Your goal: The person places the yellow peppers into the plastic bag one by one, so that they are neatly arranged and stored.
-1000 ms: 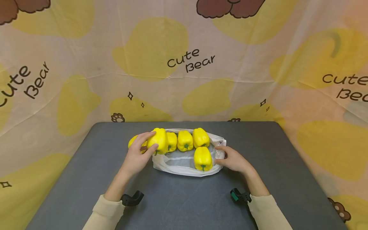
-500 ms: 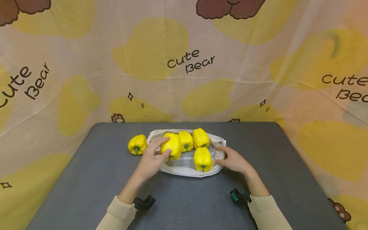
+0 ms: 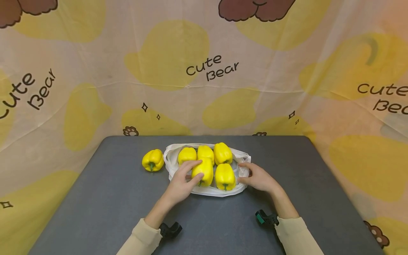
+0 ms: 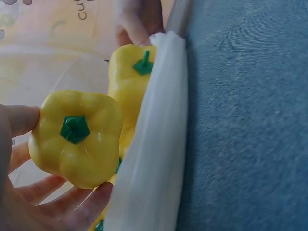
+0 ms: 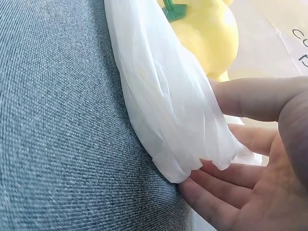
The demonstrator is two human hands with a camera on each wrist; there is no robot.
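Note:
My left hand (image 3: 181,185) grips a yellow bell pepper (image 3: 205,171) with a green stem, thumb on one side and fingers on the other. That pepper is over the front middle of a white plastic bag (image 3: 207,191) lying spread on the table. Inside the bag sit several more bell peppers: three in a back row, and one bell pepper (image 3: 225,176) at front right, beside the held one. At the bag's right end, my right hand (image 3: 259,176) holds the rim between thumb and fingers, as the right wrist view shows the crumpled plastic bag (image 5: 163,106) there.
A single bell pepper (image 3: 152,160) lies on the grey table (image 3: 95,198) just left of the bag. Behind the table hangs a printed cloth (image 3: 165,56). Black wrist straps (image 3: 170,230) are on both arms.
My left hand has carried its bell pepper right and toward me, from the bag's left end to its front middle. My right hand has stayed at the bag's right rim.

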